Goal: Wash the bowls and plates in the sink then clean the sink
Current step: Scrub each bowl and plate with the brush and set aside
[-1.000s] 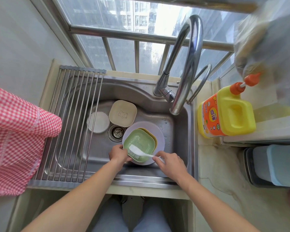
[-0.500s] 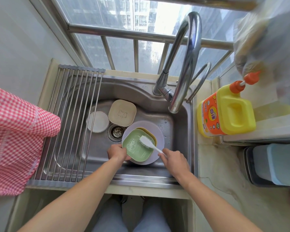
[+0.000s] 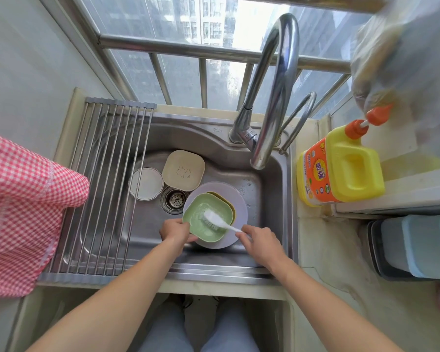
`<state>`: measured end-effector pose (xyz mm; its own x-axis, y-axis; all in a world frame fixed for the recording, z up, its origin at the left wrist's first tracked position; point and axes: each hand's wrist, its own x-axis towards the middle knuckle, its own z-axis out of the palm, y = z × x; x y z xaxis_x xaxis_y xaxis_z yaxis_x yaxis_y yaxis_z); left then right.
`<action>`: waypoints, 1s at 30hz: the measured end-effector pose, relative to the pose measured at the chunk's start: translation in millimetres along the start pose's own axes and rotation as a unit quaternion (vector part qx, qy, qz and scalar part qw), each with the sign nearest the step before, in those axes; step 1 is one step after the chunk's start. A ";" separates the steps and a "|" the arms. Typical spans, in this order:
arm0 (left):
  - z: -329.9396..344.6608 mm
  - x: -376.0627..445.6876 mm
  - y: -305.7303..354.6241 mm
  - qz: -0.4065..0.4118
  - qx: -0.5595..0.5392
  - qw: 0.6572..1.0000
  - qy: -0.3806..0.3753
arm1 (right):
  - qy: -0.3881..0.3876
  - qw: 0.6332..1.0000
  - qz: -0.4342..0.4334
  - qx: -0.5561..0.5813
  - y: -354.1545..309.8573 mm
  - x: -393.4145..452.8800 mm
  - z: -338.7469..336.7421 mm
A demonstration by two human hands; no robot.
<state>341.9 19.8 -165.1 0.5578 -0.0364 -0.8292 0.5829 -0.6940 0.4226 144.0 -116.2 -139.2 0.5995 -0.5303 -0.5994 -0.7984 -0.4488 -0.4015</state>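
In the steel sink (image 3: 272, 207), a green square bowl (image 3: 201, 210) sits in a yellow bowl (image 3: 229, 201) on a lilac round plate (image 3: 239, 199). My left hand (image 3: 175, 231) grips the green bowl's near-left rim. My right hand (image 3: 259, 240) holds the handle of a white dish brush (image 3: 215, 218), whose bristles rest inside the green bowl. A beige square plate (image 3: 183, 171) with a bear drawing and a white round dish (image 3: 146, 183) lie at the back of the basin, by the drain (image 3: 175, 199).
A roll-up metal drying rack (image 3: 107, 189) covers the sink's left half. A red checked cloth (image 3: 21, 209) hangs at the left. The tall tap (image 3: 272, 97) arches over the basin. A yellow detergent bottle (image 3: 341, 166) stands on the right counter, with stacked containers (image 3: 414, 246) nearer.
The brush head swept from the bowl's near-left side to its far right, then back towards the middle. My left hand kept hold of the rim.
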 end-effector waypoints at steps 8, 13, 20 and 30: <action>-5.4 0.3 -0.2 0.009 -0.006 1.000 -0.019 | -0.024 1.000 0.004 -0.003 -6.2 -2.5 6.7; -7.0 3.8 -5.0 0.017 -0.004 1.000 -0.018 | -0.035 0.999 -0.001 0.001 -10.3 -3.5 11.5; -4.9 8.6 -9.1 0.033 0.007 0.999 -0.023 | 0.017 0.999 0.042 -0.026 -12.5 0.5 9.5; -13.5 29.4 -15.8 0.550 0.533 0.639 -0.076 | 0.022 0.998 0.066 -0.004 -5.3 10.4 6.7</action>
<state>357.0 39.4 -191.1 0.1731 -0.9362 -0.3059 -0.8901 -0.2817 0.3584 154.0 -114.5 -148.0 0.4919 -0.6158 -0.6155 -0.8698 -0.3790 -0.3160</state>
